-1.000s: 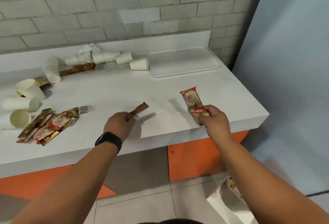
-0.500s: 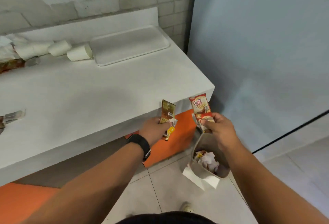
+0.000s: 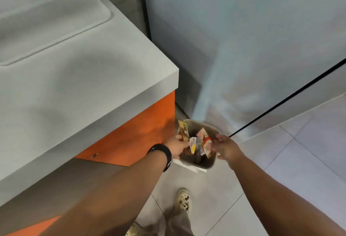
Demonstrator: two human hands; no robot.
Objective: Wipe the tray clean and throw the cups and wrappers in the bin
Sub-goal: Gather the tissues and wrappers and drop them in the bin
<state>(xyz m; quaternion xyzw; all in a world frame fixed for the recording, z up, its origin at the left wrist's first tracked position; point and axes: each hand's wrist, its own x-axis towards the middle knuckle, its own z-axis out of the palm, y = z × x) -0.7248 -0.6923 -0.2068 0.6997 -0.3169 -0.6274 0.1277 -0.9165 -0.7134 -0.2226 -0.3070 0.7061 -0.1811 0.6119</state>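
Observation:
A small beige bin [image 3: 206, 124] stands on the floor beside the counter's corner, with wrappers inside. My left hand [image 3: 176, 146], a black watch on its wrist, hovers at the bin's left rim and pinches a gold wrapper [image 3: 183, 132] upright, with a small white-and-yellow scrap below it. My right hand [image 3: 227, 148] is over the bin's right rim with its fingers spread. A red-and-white wrapper [image 3: 204, 139] hangs tilted in the bin mouth just off those fingertips. The white tray [image 3: 104, 17] lies on the counter at the upper left. No cups are in view.
The white counter [image 3: 84, 89] with an orange front [image 3: 142, 132] fills the left. A pale wall panel with a black floor strip [image 3: 280, 101] runs on the right. My shoe [image 3: 184, 200] rests on grey floor tiles below the bin.
My view swung right and down from the counter to the bin. Both hands lowered to the bin mouth. My right hand's fingers spread and the red wrapper dropped into the opening.

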